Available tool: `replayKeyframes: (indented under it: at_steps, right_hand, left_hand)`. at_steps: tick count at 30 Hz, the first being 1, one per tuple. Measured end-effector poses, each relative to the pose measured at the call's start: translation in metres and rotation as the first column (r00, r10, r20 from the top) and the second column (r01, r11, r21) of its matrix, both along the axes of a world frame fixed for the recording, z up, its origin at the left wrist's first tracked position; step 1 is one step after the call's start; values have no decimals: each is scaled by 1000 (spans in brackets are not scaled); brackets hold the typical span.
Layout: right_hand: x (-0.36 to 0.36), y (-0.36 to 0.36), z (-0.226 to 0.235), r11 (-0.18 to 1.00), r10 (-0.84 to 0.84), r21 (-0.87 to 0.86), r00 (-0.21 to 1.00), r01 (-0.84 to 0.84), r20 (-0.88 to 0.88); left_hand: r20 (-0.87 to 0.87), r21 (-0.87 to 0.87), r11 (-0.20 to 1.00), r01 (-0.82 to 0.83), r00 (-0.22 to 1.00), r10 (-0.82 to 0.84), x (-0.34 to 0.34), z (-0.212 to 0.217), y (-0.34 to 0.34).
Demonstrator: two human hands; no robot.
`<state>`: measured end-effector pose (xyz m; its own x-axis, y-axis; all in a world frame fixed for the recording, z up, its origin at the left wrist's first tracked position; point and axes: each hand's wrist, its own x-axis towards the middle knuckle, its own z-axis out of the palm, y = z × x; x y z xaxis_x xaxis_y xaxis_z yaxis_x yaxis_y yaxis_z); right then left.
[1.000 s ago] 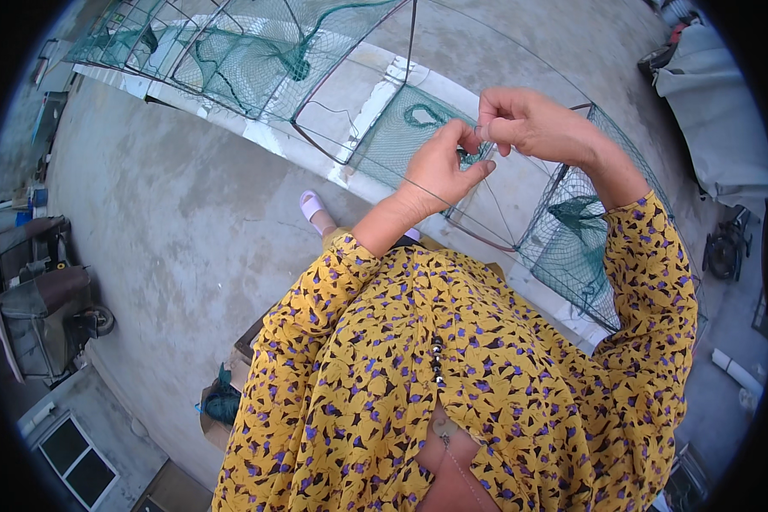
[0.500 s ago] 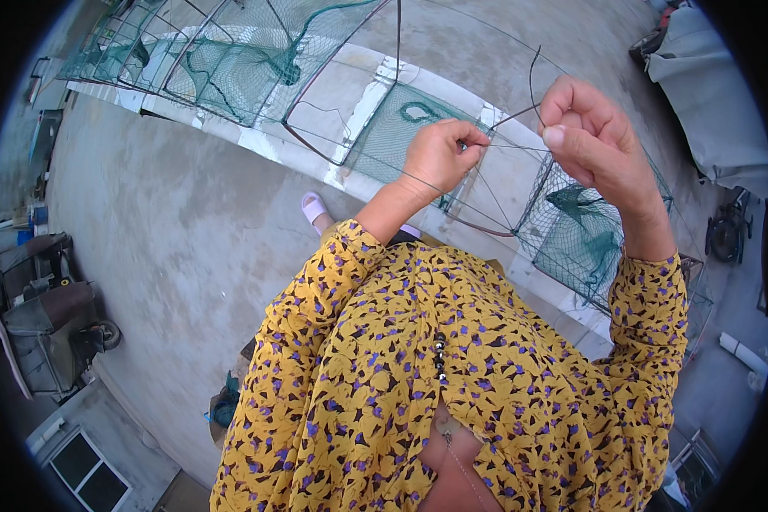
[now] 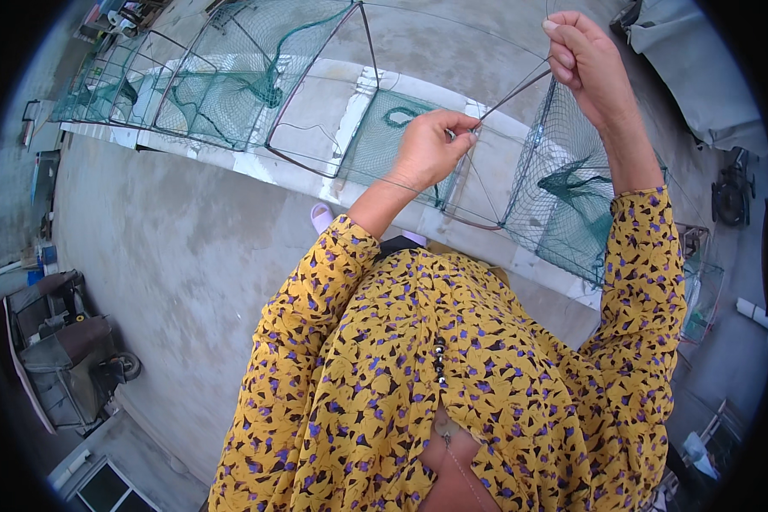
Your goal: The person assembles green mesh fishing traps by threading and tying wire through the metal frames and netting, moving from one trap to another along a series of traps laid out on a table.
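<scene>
A long green mesh net trap (image 3: 222, 94) with dark rod frames (image 3: 369, 43) stretches over a long pale slab. My left hand (image 3: 431, 149) is closed in a pinch at a frame corner, gripping a dark cord there. The dark cord (image 3: 520, 88) runs taut from those fingertips up to the right, toward my other hand. Higher up, my right hand (image 3: 593, 68) is closed, thumb against fingers, on a thin line whose end rises past the fingertips. Between the hands and the slab lies a section with thin strings; green netting (image 3: 572, 183) hangs right of it.
The pale slab (image 3: 316, 98) crosses in front of me over a grey concrete floor (image 3: 188, 256). A three-wheeled vehicle (image 3: 68, 350) is parked at the left. A grey cover (image 3: 691, 72) drapes something at the far right, with a dark wheel (image 3: 732, 188) below it.
My right hand has moved up and away from the left one, and the dark cord between them now looks straighter. The left hand keeps its pinch. The view has shifted slightly.
</scene>
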<state>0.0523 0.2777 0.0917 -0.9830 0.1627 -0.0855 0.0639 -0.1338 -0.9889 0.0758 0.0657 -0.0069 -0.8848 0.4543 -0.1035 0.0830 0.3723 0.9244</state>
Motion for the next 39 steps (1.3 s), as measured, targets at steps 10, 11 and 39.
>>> replayKeyframes:
  at_steps: [10, 11, 39]
  right_hand:
    - [1, 6, 8, 934, -94, 351, 994, 68, 58]
    - [0, 15, 4, 932, -97, 356, 994, 71, 57]
    - [-8, -2, 47, 531, 31, 846, 996, 50, -78]
  left_hand:
    - [-80, 82, 984, 156, 985, -150, -44, 21, 17]
    - [-23, 113, 979, 171, 985, -169, -47, 23, 20]
    - [339, 485, 874, -32, 928, -154, -51, 66, 71]
